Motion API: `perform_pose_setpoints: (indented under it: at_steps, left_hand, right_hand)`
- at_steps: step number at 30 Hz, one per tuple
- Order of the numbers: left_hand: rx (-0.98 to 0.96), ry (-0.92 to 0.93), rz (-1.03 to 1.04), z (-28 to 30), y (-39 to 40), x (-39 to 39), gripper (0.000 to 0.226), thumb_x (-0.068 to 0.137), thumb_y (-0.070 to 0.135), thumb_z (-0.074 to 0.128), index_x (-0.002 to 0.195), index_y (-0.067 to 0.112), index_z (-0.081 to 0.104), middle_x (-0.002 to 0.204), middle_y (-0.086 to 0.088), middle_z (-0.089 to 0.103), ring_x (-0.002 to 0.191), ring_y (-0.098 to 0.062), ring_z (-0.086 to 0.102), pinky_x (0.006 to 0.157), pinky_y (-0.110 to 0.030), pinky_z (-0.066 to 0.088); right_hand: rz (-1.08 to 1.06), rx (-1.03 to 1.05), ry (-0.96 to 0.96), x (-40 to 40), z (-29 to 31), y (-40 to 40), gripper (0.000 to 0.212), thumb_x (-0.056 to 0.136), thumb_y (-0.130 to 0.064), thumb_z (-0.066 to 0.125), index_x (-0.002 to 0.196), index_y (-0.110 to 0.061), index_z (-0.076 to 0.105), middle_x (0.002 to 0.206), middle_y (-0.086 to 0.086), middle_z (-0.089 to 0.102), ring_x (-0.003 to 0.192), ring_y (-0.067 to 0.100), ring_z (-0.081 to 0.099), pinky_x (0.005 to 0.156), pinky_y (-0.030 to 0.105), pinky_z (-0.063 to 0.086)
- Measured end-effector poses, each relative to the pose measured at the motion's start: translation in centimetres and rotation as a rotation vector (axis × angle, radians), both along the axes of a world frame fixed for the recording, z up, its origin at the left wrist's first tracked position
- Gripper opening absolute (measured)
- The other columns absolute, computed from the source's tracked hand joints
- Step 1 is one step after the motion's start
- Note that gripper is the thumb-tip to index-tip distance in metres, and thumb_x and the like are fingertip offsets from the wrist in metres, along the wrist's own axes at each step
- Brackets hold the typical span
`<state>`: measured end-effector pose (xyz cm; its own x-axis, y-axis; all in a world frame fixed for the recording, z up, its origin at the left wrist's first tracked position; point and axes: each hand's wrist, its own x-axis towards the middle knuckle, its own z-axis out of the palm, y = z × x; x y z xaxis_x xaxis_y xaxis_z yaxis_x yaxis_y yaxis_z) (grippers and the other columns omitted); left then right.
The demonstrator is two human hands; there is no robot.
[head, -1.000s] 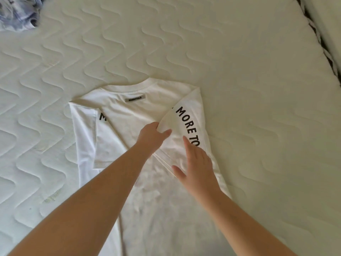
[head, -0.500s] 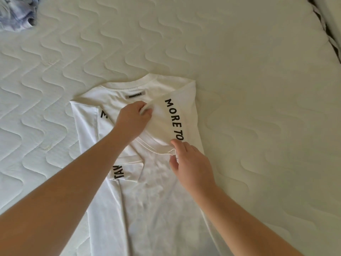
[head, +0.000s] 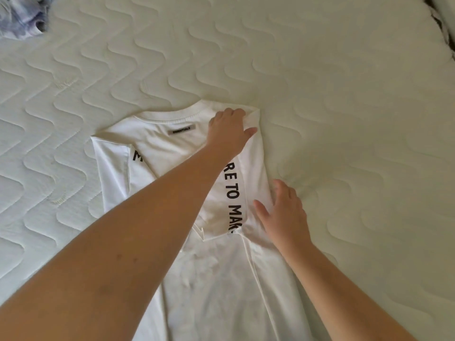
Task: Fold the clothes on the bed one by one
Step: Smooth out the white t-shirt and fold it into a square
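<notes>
A white T-shirt [head: 157, 148] with black lettering lies on the quilted mattress [head: 344, 119], collar away from me, both sides folded inward. The right sleeve [head: 234, 193], printed "RE TO MAK", lies folded down along the shirt's right side. My left hand [head: 229, 131] reaches across the shirt to its far right shoulder corner, where its curled fingers and thumb hold the bunched fabric. My right hand [head: 283, 212] lies with fingers spread on the right edge of the folded sleeve. My left forearm hides the middle of the shirt.
A crumpled blue and white garment [head: 19, 18] lies at the mattress's far left corner. The mattress edge with a dark gap [head: 440, 23] shows at the top right. Bare quilted mattress surrounds the shirt on all sides.
The right sleeve has been laid flat down the shirt's right side. My left hand moved up and right to the shoulder corner. My right hand let go, spread and slid to the sleeve's outer edge.
</notes>
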<state>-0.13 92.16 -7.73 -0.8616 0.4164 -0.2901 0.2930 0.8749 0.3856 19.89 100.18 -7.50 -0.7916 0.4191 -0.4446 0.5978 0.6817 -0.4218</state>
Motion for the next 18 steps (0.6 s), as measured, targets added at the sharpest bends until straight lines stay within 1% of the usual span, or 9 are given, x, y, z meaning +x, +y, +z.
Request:
perform_pose_setpoints:
  at_steps: [3,6,9,10,12,14,15,16,18]
  left_hand:
    - [-0.158,-0.092,-0.044,-0.1,2.2,-3.2,0.059,0.092,0.056,0.055,0.135,0.015,0.051,0.130,-0.008,0.053,0.124,-0.029,0.047,0.101,-0.039,0.036]
    - [-0.226,-0.285,-0.130,0.2,2.8,-5.6,0.055,0.092,0.052,0.060,0.131,0.012,0.056,0.117,-0.006,0.060,0.119,-0.030,0.055,0.092,-0.034,0.041]
    - [-0.243,-0.331,-0.108,0.5,2.6,-6.6,0.058,0.093,0.051,0.058,0.136,0.012,0.055,0.126,-0.009,0.060,0.121,-0.030,0.055,0.094,-0.034,0.042]
    - [-0.226,-0.304,-0.091,0.3,2.4,-6.8,0.054,0.094,0.049,0.058,0.131,0.010,0.059,0.117,-0.010,0.062,0.115,-0.029,0.057,0.089,-0.033,0.042]
    - [-0.182,-0.273,-0.054,-0.3,2.1,-6.9,0.038,0.096,0.045,0.057,0.106,0.009,0.067,0.090,-0.005,0.059,0.095,-0.024,0.056,0.077,-0.029,0.039]
    - [-0.132,-0.256,0.015,-0.9,1.7,-6.2,0.034,0.097,0.040,0.057,0.076,0.013,0.059,0.073,0.000,0.053,0.084,-0.023,0.053,0.065,-0.027,0.036]
    - [-0.092,-0.235,0.028,-1.1,1.6,-5.7,0.033,0.097,0.038,0.056,0.073,0.015,0.057,0.073,-0.001,0.054,0.084,-0.025,0.055,0.063,-0.028,0.036]
    - [-0.048,-0.210,0.035,-1.6,1.6,-5.2,0.028,0.098,0.035,0.055,0.081,0.015,0.062,0.081,-0.003,0.060,0.090,-0.027,0.058,0.066,-0.028,0.038]
    - [0.058,-0.162,0.061,-2.0,1.3,-4.0,0.025,0.099,0.032,0.054,0.115,0.017,0.064,0.106,-0.005,0.066,0.103,-0.028,0.060,0.077,-0.030,0.043]
  right_hand:
    - [-0.071,-0.122,-0.092,-0.6,-0.7,1.2,0.055,0.091,-0.044,0.062,0.135,-0.017,0.043,0.130,0.004,0.048,0.121,0.025,0.045,0.098,0.040,0.042]
    - [-0.129,-0.188,-0.196,-2.0,-1.4,1.9,0.044,0.088,-0.053,0.061,0.122,-0.026,0.053,0.119,-0.003,0.055,0.116,0.022,0.051,0.100,0.043,0.040]
    - [-0.229,-0.268,-0.259,-3.3,-2.6,2.3,0.046,0.084,-0.061,0.059,0.118,-0.029,0.058,0.122,-0.004,0.058,0.118,0.023,0.052,0.103,0.046,0.039]
    - [-0.260,-0.268,-0.253,-3.5,-3.0,2.3,0.044,0.085,-0.062,0.058,0.114,-0.029,0.060,0.123,-0.003,0.058,0.118,0.024,0.052,0.102,0.045,0.039]
    - [-0.306,-0.229,-0.241,-3.7,-3.7,2.2,0.035,0.090,-0.060,0.053,0.106,-0.030,0.061,0.123,-0.001,0.058,0.121,0.027,0.049,0.102,0.044,0.037]
    - [-0.334,-0.200,-0.243,-3.7,-4.0,1.9,0.031,0.095,-0.055,0.048,0.106,-0.029,0.063,0.125,0.001,0.056,0.123,0.027,0.045,0.102,0.045,0.035]
    - [-0.339,-0.193,-0.243,-3.7,-4.1,1.9,0.031,0.096,-0.053,0.046,0.106,-0.029,0.063,0.126,0.001,0.055,0.123,0.027,0.044,0.102,0.045,0.034]
    - [-0.337,-0.189,-0.245,-3.7,-4.1,1.9,0.031,0.097,-0.052,0.046,0.106,-0.028,0.063,0.125,0.002,0.055,0.123,0.027,0.044,0.102,0.044,0.034]
    - [-0.332,-0.190,-0.247,-3.6,-4.2,2.0,0.032,0.097,-0.051,0.045,0.105,-0.027,0.065,0.124,0.002,0.056,0.123,0.028,0.044,0.103,0.045,0.035]
